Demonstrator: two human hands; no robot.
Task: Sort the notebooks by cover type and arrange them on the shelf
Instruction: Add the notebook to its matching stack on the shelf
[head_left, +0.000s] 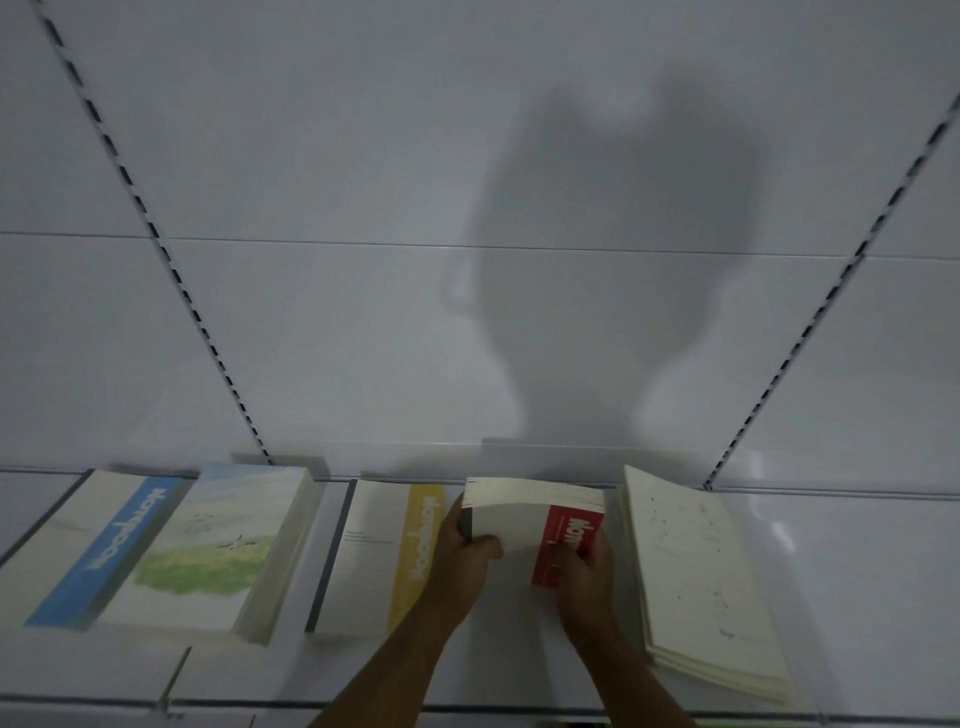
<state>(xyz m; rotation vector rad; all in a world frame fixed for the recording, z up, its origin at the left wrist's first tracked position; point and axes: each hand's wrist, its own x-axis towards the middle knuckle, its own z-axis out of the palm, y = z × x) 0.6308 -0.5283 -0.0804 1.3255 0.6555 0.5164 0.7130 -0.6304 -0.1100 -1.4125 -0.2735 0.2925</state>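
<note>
Head view: hands (524, 558) covering red-striped notebooks (524, 512)

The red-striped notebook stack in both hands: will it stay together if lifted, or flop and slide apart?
The red-striped stack likely weighs a fair bit, as its far edge shows many thin notebooks. It may fan or slip, because that edge already looks uneven. The left hand and right hand grip opposite sides, which should help hold it square.
</note>
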